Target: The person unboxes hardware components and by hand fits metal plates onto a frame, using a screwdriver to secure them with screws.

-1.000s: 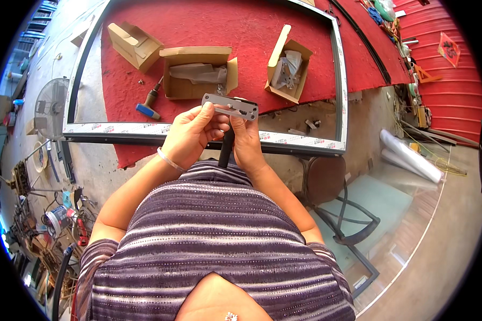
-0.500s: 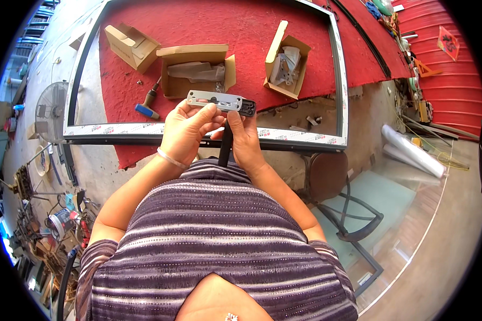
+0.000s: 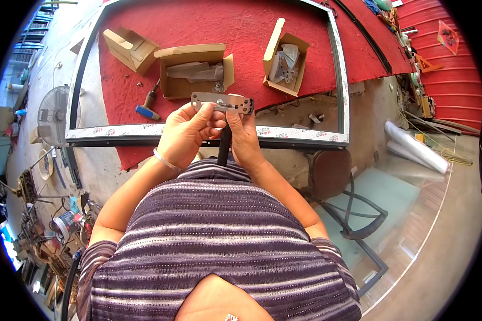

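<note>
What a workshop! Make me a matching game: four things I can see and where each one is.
Things:
1. metal plate
2. blue-ended tool
3. fan
4. chair

Places:
A. far left of the picture
B. on the red covering
C. right half of the picture
D. in the left hand and right hand

Pairs: 1-D, 2-B, 3-A, 4-C
</note>
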Motion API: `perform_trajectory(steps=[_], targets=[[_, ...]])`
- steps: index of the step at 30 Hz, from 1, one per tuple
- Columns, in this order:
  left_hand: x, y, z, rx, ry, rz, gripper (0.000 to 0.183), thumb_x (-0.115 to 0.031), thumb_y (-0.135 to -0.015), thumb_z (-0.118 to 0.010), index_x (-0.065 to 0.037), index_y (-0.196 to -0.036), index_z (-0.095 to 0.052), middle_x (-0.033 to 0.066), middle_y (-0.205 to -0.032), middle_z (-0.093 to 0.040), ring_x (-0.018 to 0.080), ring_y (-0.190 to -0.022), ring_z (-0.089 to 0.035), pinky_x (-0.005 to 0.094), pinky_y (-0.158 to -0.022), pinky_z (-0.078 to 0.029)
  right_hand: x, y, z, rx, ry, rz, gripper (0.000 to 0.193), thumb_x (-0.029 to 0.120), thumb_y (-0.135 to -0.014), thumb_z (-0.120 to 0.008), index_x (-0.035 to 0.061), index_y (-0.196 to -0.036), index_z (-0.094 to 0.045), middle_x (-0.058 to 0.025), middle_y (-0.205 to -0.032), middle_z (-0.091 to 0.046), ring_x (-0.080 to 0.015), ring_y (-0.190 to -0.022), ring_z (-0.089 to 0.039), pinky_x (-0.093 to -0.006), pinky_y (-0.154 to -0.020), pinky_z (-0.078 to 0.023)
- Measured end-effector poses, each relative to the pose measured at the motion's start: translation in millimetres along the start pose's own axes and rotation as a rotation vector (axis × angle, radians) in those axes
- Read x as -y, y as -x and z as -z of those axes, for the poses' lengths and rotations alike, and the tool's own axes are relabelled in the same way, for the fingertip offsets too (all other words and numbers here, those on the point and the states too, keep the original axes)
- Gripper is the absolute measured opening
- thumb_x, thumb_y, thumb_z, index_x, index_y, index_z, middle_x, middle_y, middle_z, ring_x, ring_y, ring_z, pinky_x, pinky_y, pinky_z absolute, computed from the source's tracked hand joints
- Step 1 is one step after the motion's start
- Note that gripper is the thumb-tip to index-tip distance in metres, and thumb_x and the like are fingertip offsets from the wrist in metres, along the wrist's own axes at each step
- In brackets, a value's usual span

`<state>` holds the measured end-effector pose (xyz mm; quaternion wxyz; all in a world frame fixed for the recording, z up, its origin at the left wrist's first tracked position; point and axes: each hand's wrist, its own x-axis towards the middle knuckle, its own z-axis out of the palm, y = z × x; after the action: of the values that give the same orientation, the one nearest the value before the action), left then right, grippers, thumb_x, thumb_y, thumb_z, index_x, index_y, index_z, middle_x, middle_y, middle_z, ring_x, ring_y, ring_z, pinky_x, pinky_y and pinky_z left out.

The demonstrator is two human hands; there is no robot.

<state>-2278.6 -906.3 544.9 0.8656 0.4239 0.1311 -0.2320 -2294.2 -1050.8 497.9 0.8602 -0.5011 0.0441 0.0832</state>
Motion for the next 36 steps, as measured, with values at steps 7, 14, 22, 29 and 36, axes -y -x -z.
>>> perform_trajectory(steps=[7, 14, 22, 29, 36], targets=[[6.0, -4.2, 7.4, 0.009, -0.027, 0.033, 0.021, -0.019, -0.099, -0.052, -0.001, -0.107, -0.057, 0.01, -0.096, -0.066, 0.0173, -0.089, -0.067, 0.0305, -0.073, -0.058, -3.1, 1.2, 2.4, 0.003, 0.034, 0.06, 0.038, 0.034, -0.1, -0.05, 0.0126, -0.129, -0.037, -0.0039, -0.108, -0.055, -0.0089, -0.086, -0.056, -0.0228, -0.065, -0.053], [9.4, -5.7, 9.7, 0.016, -0.005, 0.052, 0.02, -0.021, -0.1, -0.051, -0.003, -0.107, -0.056, 0.0082, -0.092, -0.065, 0.016, -0.086, -0.066, 0.0301, -0.073, -0.057, -6.5, 1.2, 6.6, 0.003, 0.088, 0.082, 0.04, 0.033, -0.1, -0.05, 0.0115, -0.131, -0.037, -0.0033, -0.111, -0.053, -0.0093, -0.093, -0.053, -0.0232, -0.076, -0.049], [7.9, -1.8, 6.3, 0.008, -0.155, 0.08, 0.023, -0.025, -0.097, -0.056, -0.003, -0.102, -0.059, 0.0055, -0.087, -0.066, 0.0135, -0.074, -0.066, 0.0242, -0.065, -0.055, -6.4, 5.4, 8.9, 0.042, 0.066, 0.091, 0.04, 0.032, -0.1, -0.051, 0.012, -0.132, -0.038, -0.0032, -0.109, -0.051, -0.0107, -0.094, -0.053, -0.0253, -0.081, -0.047], [1.6, 2.4, -5.6, -0.053, -0.431, 0.007, 0.027, -0.029, -0.095, -0.061, -0.002, -0.091, -0.062, 0.0039, -0.073, -0.065, 0.01, -0.059, -0.062, 0.021, -0.052, -0.049, -5.7, 5.0, 10.1, -0.033, -0.073, -0.01, 0.04, 0.04, -0.1, -0.044, 0.0133, -0.129, -0.038, -0.0055, -0.084, -0.059, -0.0101, -0.065, -0.056, -0.0226, -0.057, -0.048], [7.1, -7.9, 19.4, -0.111, -0.491, -0.426, 0.025, -0.017, -0.089, -0.069, -0.001, -0.106, -0.059, 0.0028, -0.084, -0.063, 0.0074, -0.074, -0.059, 0.0204, -0.063, -0.05, 3.0, 4.9, 7.3, -0.031, -0.119, -0.103, 0.04, 0.044, -0.101, -0.035, 0.0137, -0.127, -0.04, -0.0083, -0.077, -0.061, -0.0126, -0.057, -0.057, -0.0243, -0.055, -0.049]])
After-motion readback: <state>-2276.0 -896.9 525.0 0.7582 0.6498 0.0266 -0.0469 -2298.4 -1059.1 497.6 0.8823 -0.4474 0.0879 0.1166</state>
